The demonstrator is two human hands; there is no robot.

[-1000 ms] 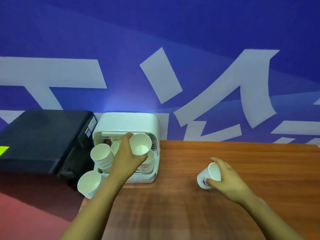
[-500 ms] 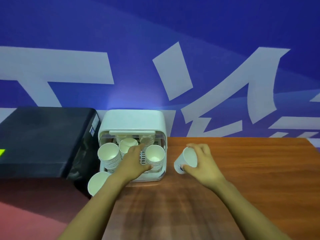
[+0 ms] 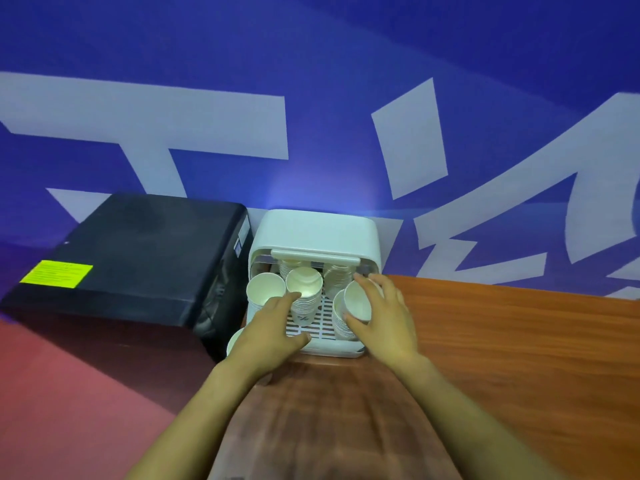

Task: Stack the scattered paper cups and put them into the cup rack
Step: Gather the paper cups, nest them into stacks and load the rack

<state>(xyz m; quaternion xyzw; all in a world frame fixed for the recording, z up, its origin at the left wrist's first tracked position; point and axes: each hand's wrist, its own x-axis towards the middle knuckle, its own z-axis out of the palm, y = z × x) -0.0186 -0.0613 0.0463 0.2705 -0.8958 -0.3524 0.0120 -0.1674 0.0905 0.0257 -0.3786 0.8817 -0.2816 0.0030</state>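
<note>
Blue wall [image 3: 207,46] with big pale lettering fills the top half of the frame. Wooden bench [image 3: 502,358] runs lower centre to right edge. Black box [image 3: 131,258] with a yellow label sits at left-centre, just beside the rack.

White cup rack [image 3: 317,233] at frame centre, front open, slatted tray showing. Several stacks of paper cups inside it: two near the back under the hood, a left stack [image 3: 266,292], a middle stack [image 3: 304,296], and a right stack [image 3: 341,317] partly hidden behind the held cup. One more cup [image 3: 232,342] peeks out below-left of the rack, mostly hidden by the left forearm; can't tell what it rests on.

Right hand [image 3: 384,317] is wrapped around a single paper cup [image 3: 358,301], mouth tilted toward the viewer, right over the right stack. Looks like it's about to nest it.

Left hand [image 3: 273,329] is loose, fingers extended, holding nothing; one fingertip touches the middle stack's wall, thumb near the tray's front lip.

Risks, my read:
- Cup goes in tilted, jams on the rim or tips the right stack forward out of the open front.
- Left fingertip nudges the middle stack; tall and light, it could topple.
- Left forearm could knock the cup at lower left.
</note>
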